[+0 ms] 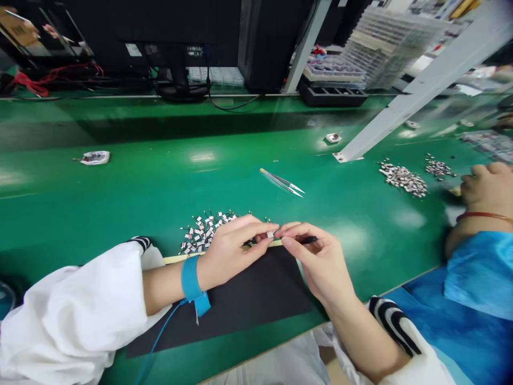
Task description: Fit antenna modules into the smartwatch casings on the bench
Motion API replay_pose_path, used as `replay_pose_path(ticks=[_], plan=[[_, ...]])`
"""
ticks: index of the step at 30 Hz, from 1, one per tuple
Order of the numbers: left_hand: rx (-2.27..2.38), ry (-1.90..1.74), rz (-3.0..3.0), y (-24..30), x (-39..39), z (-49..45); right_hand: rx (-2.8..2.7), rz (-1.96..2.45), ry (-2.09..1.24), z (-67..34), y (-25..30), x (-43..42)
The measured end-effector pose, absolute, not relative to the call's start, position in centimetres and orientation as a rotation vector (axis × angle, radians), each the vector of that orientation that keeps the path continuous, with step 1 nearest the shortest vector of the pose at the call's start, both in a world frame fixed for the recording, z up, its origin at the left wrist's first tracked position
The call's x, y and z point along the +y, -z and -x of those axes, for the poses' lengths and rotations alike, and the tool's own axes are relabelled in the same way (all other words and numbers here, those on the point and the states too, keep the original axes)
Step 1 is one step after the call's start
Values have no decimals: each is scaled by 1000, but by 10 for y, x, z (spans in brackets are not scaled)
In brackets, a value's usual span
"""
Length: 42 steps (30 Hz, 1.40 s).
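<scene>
Between its thumb and forefinger, my left hand [236, 243] pinches a small white component [270, 234], with a blue strap [191, 278] around the wrist. Fingertips of my right hand [318, 256] meet at the component's right side. Out of that hand's grip sticks a black rod-like tool [309, 240], most of it hidden by the fingers. A loose pile of small white components with dark leads [200, 235] lies just behind my left hand. Under both hands is a black mat [256, 299], its far edge lined by a pale yellow strip [176, 259].
Metal tweezers [282, 183] lie beyond my hands on the green table. At right, piles of small parts [404, 179] sit near a co-worker's hand [489, 187]. A slanted white post [401, 109] stands at back right. A monitor stand [180, 80] is behind.
</scene>
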<state>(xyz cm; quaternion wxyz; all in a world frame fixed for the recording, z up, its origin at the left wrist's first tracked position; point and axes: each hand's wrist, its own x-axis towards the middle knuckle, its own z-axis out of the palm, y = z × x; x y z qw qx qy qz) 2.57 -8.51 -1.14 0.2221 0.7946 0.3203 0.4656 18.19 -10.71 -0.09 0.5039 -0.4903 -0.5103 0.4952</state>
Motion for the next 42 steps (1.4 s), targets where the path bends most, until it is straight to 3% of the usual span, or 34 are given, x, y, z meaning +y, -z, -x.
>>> replay_pose_path(ticks=[9,42], plan=[[945,-1450,-2334,7,-90,-25,-1053,1051,-1254,-160,6,-119],[909,-1414,-2608,14,-90,-23,-1036,1103,-1098,-153,17,-119]])
